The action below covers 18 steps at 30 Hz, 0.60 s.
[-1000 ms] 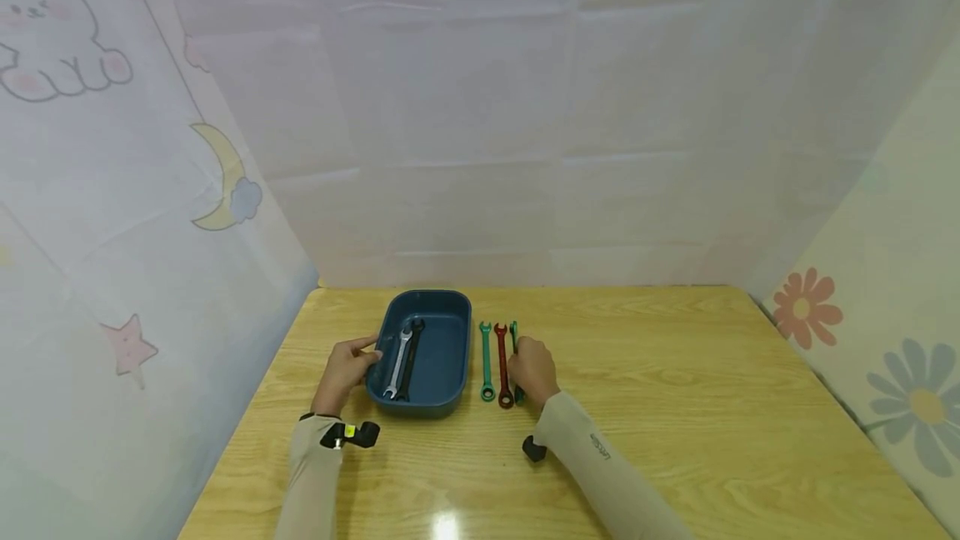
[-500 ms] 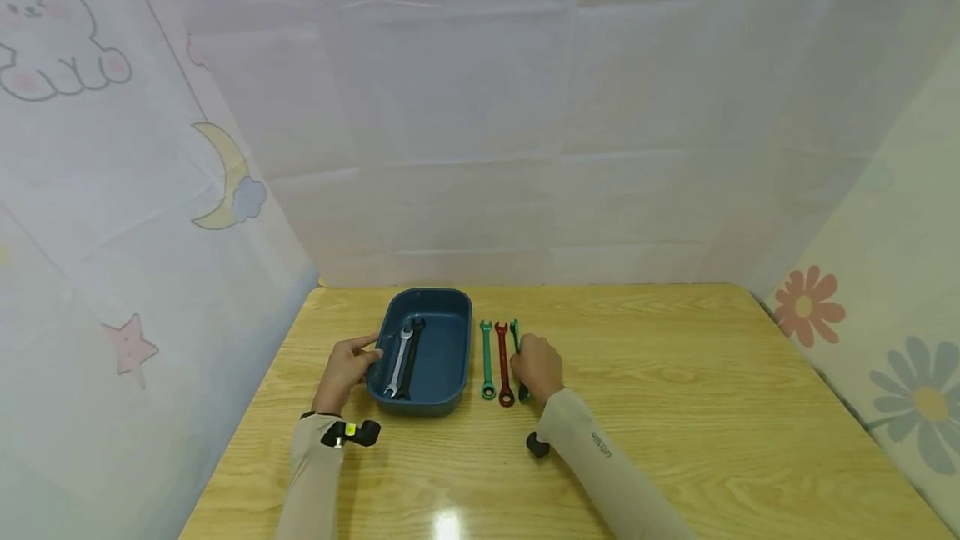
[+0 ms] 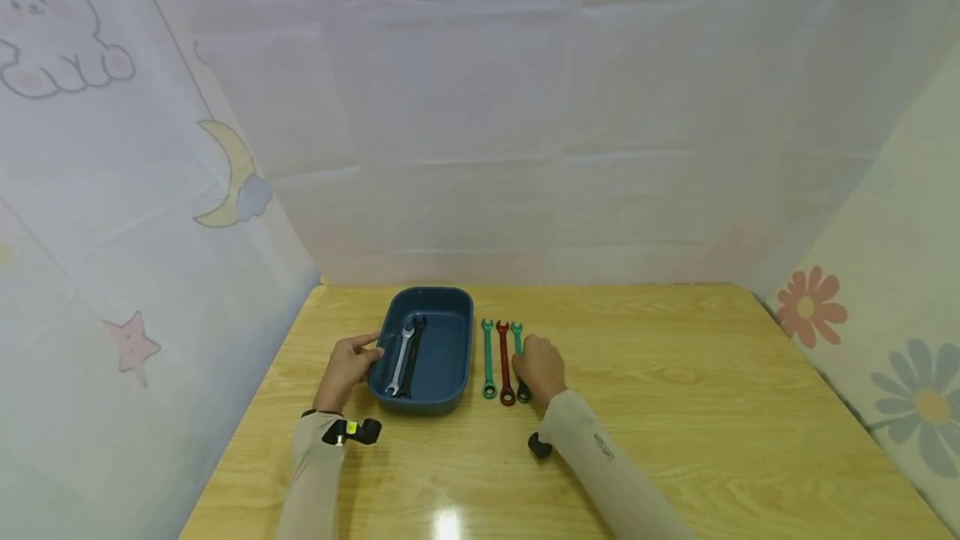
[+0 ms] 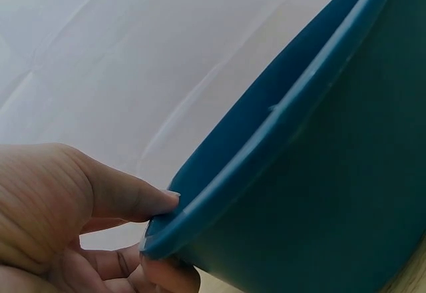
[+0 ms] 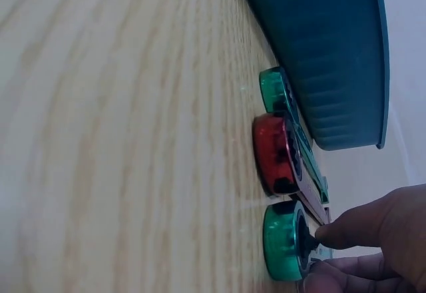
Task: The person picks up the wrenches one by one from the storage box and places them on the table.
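My left hand (image 3: 347, 373) pinches the left rim of a blue plastic bin (image 3: 442, 361), thumb inside and fingers outside. In the bin lie a silver open-end wrench (image 3: 401, 361) and a black wrench (image 3: 412, 357), side by side. Right of the bin, a green combination wrench (image 3: 488, 357) and a red combination wrench (image 3: 504, 361) lie in a row. The row ends with a second green wrench (image 5: 282, 243), lying flat. My right hand (image 3: 542, 367) holds its shaft between thumb and fingers, partly covering it; its ring end points toward me.
Everything stands on a light wooden table (image 3: 675, 373). A pale cloth backdrop (image 3: 480, 148) rises behind the table's far edge, with printed cloth walls on both sides. Each wrist carries a small black camera.
The right-hand green wrench has turned from its edge onto its flat side, and my right hand has shifted slightly right. My left hand and the bin stay in place.
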Tool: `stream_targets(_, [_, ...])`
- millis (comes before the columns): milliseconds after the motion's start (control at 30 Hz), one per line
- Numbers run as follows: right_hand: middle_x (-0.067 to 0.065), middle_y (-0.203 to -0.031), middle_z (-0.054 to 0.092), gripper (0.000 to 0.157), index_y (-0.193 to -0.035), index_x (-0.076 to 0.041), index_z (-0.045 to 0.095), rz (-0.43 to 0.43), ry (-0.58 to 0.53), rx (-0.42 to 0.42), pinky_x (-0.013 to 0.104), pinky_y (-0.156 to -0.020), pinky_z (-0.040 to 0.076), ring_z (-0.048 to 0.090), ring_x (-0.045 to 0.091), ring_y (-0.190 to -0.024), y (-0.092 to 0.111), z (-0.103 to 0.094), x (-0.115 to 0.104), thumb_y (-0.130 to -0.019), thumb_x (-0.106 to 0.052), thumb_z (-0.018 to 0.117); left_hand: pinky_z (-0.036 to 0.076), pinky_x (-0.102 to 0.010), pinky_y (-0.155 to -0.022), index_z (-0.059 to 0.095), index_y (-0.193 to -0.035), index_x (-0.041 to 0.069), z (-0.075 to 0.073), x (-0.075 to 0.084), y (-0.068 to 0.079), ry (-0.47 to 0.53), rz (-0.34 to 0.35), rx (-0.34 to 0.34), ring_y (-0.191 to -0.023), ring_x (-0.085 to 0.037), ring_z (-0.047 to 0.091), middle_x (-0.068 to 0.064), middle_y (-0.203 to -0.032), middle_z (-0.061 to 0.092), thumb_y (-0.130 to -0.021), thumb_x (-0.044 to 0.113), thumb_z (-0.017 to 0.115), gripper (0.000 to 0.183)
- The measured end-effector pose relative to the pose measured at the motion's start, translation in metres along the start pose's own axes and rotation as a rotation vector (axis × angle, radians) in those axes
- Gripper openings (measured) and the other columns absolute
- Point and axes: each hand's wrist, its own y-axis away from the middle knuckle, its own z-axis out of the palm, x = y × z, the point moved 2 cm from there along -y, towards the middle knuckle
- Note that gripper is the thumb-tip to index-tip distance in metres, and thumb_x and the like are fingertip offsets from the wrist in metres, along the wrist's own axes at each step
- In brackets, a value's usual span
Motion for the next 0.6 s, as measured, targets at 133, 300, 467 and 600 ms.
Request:
stream_targets(133, [0.002, -0.051, 0.046, 0.035, -0.058, -0.007, 0.052, 0.002, 0.001, 0.000, 0.024, -0.039, 0.032, 0.044, 0.013, -0.042, -0.0014, -0.0013, -0.0011, -0.092, -0.008, 0.064, 0.044, -0.026, -0.050, 0.056, -0.140, -0.002, -0.0002, 0.0020, -0.0012, -0.006, 0.008, 0.003, -0.056, -0.014, 0.050, -0.010, -0.072, 0.054, -0.098, 0.003, 0.059, 0.043])
stream_targets(300, [0.000, -0.049, 0.044, 0.039, -0.056, -0.008, 0.051, -0.002, -0.001, 0.006, 0.023, -0.038, 0.031, 0.042, 0.012, -0.041, -0.0008, -0.0001, 0.0000, -0.092, -0.009, 0.065, 0.045, -0.025, -0.050, 0.056, -0.140, -0.002, 0.0000, -0.0007, -0.0015, -0.001, -0.002, 0.004, -0.059, -0.018, 0.056, -0.017, -0.080, 0.061, -0.097, 0.003, 0.060, 0.043])
stream_targets(467, [-0.004, -0.045, 0.034, 0.048, -0.050, -0.012, 0.041, -0.016, -0.029, 0.034, 0.022, -0.036, 0.027, 0.035, 0.010, -0.038, 0.0004, -0.0021, 0.0009, -0.092, -0.007, 0.065, 0.052, -0.027, -0.054, 0.055, -0.140, -0.002, 0.0007, -0.0019, -0.0014, 0.012, 0.006, 0.002, -0.071, -0.032, 0.066, -0.025, -0.091, 0.066, -0.097, 0.002, 0.059, 0.043])
stream_targets(600, [-0.004, -0.048, 0.031, 0.046, -0.054, -0.013, 0.039, -0.049, -0.056, 0.060, 0.022, -0.038, 0.024, 0.030, 0.010, -0.040, 0.0007, -0.0030, 0.0008, -0.092, -0.003, 0.062, 0.055, -0.029, -0.057, 0.056, -0.139, -0.003, 0.0007, -0.0014, -0.0001, 0.023, 0.012, 0.005, -0.078, -0.036, 0.068, -0.027, -0.094, 0.067, -0.097, 0.001, 0.059, 0.043])
